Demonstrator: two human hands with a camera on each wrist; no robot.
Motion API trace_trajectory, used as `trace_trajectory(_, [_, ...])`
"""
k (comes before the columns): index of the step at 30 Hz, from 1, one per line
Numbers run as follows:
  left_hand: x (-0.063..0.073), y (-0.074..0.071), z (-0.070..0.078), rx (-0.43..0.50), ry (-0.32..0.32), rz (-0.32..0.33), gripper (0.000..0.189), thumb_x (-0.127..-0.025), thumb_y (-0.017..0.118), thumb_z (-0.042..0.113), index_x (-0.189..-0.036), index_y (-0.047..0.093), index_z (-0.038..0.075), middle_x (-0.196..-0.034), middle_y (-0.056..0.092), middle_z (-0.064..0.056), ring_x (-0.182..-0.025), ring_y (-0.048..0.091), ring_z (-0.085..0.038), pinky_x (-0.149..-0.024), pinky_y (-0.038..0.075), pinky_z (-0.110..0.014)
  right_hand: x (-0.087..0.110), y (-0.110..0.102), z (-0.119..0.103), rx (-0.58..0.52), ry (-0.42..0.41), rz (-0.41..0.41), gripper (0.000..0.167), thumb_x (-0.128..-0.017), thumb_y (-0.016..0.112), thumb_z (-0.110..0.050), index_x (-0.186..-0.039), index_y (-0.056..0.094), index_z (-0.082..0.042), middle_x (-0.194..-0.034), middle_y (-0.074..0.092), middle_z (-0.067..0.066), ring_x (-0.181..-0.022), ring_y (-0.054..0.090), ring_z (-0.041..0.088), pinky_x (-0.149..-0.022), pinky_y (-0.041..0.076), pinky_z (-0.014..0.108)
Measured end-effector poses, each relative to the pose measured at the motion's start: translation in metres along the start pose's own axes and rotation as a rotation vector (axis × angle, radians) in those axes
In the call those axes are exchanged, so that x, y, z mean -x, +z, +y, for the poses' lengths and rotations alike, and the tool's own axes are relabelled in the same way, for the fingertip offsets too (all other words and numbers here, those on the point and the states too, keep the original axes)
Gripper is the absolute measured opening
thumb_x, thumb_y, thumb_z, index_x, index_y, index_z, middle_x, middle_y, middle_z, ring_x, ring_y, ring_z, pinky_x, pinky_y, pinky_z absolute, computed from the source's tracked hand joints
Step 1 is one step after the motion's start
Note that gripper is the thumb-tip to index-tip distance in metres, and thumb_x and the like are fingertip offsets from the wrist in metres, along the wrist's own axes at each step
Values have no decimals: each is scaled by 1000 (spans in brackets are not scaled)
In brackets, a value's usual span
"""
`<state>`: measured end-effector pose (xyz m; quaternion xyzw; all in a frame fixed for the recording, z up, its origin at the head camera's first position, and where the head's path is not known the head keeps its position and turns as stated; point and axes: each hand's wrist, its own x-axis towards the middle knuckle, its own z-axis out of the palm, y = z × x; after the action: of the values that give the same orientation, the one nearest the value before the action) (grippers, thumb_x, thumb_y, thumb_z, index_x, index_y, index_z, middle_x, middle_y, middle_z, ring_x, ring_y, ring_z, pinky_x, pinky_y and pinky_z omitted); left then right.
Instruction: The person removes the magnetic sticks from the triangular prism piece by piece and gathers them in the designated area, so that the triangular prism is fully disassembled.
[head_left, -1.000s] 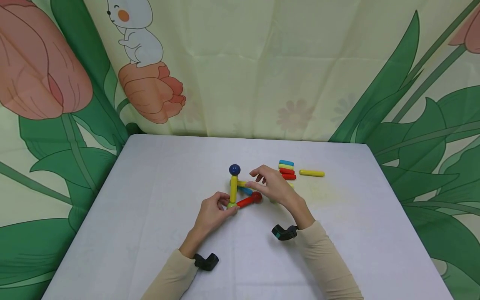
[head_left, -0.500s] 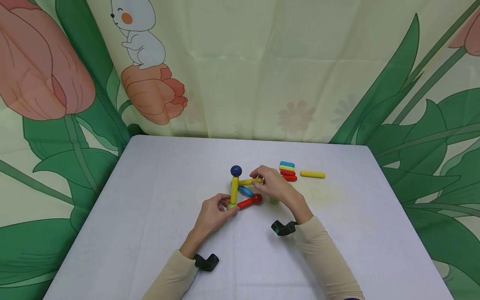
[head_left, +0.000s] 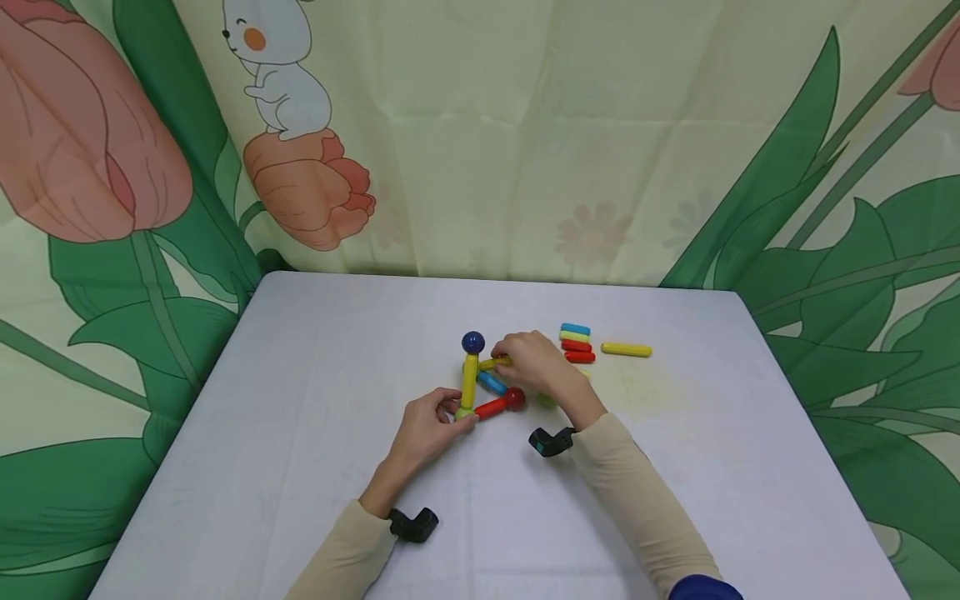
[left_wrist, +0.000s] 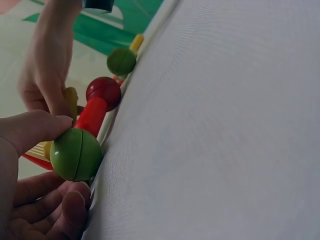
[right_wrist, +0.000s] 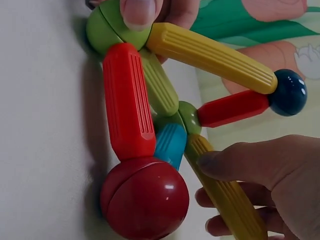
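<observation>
A frame of magnetic sticks and balls stands on the table. My left hand (head_left: pixel 425 429) holds its front green ball (left_wrist: pixel 76 155), thumb on top and fingers below. From that ball rise a yellow stick (right_wrist: pixel 215 60) topped by a dark blue ball (head_left: pixel 473 342), and a red stick (right_wrist: pixel 130 100) leading to a red ball (right_wrist: pixel 145 200). At the rear green ball (right_wrist: pixel 190 117) meet a light green stick (right_wrist: pixel 160 85), a blue stick (right_wrist: pixel 170 145) and a sloping red stick (right_wrist: pixel 235 109). My right hand (head_left: pixel 538 364) pinches another yellow stick (right_wrist: pixel 225 195), its end touching the rear ball.
Blue (head_left: pixel 576 329), light yellow (head_left: pixel 574 337) and red sticks (head_left: pixel 579 357) lie side by side behind my right hand. Right of them lies a loose yellow stick (head_left: pixel 626 349). Another green ball (left_wrist: pixel 121 61) sits beyond the red ball. A dark blue object (head_left: pixel 705 588) shows at the bottom edge.
My right hand, spread near the yellow stick at first, gripped its outer end, then shifted left over it. My left hand stays on the green ball. The dark blue object has come further into view.
</observation>
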<state>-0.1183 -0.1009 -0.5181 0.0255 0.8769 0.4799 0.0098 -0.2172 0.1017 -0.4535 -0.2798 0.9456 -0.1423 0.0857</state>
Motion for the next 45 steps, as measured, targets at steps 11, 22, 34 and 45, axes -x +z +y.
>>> trace_trajectory(11, [-1,0,-1,-9,-6,-7,46,-81,82,33,-116,70,6,-89,70,-2,-67,54,-10,-57,44,-20,-16,7,-4,-111,33,-112,32,-98,62,-29,-123,70,-10,-118,72,5,-103,63,20,-100,52,40])
trace_trajectory(22, [-1,-2,-1,10,-9,-16,44,-80,82,31,-115,70,7,-90,70,-2,-70,54,-11,-59,45,-20,-21,13,3,-163,35,-104,31,-95,64,-29,-118,71,-9,-109,71,4,-94,60,18,-92,54,37])
trace_trajectory(34, [0,-1,0,-2,-45,-20,45,-81,82,33,-116,70,8,-92,69,0,-71,54,-12,-58,45,-20,-17,13,7,-172,57,-64,25,-93,65,-28,-111,71,-11,-104,70,2,-92,59,19,-90,54,38])
trace_trajectory(45, [0,1,2,-44,-68,-5,45,-81,82,33,-116,70,8,-93,69,-2,-71,54,-12,-59,46,-19,-10,1,21,-211,117,-24,40,-94,65,-21,-132,63,-9,-124,66,9,-111,60,26,-101,53,43])
